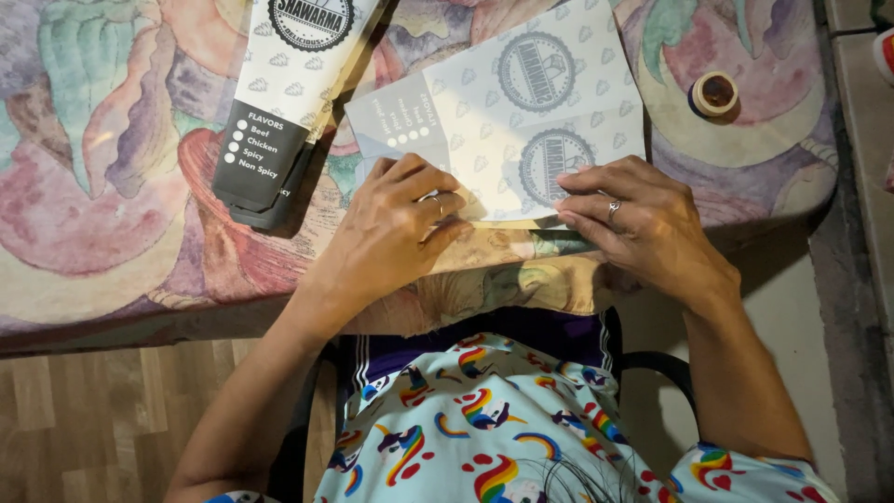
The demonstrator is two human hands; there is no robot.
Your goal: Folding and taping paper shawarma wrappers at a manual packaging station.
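Left hand, ring on one finger: fingers curled and pressing down on the near left corner of a flat pale grey printed paper sheet with round dark emblems, grasping nothing, only pinning it. Right hand, also ringed: fingers extended flat, fingertips bearing on the sheet's near edge at about 3 o'clock from the left hand; not closed round anything. Sheet: lies slightly skewed on a padded tablecloth with faded painted shapes in pink, green and cream, its near edge close to the table's front edge, directly ahead of the person's lap. Stack of folded white-and-black paper sleeves: at 11 o'clock from the left hand, just beside the sheet, overlapping its far left corner or nearly so; cannot tell which. Small roll of tan tape: at 1 o'clock from the right hand, well apart. Risk, as judged: uneven pressure between the two hands could let the sheet pivot and crease crookedly; the soft cloth beneath gives little backing, so a fold may wander.
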